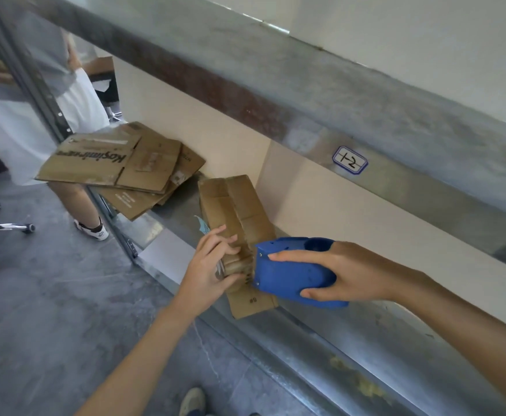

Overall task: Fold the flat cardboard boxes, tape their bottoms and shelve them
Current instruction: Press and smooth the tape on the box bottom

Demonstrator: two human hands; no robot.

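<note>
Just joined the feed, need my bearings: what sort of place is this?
Likely a warehouse stockroom: metal shelving with a handwritten label, flat cardboard boxes stacked on it, concrete floor. The left hand holds a box; the right hand grips a tape dispenser.

left hand (208,265) on folded box (239,232), right hand (344,271) round blue tape dispenser (290,271)

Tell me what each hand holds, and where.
Right hand grips the blue tape dispenser round its body; left hand holds the folded box at its near end.
</note>
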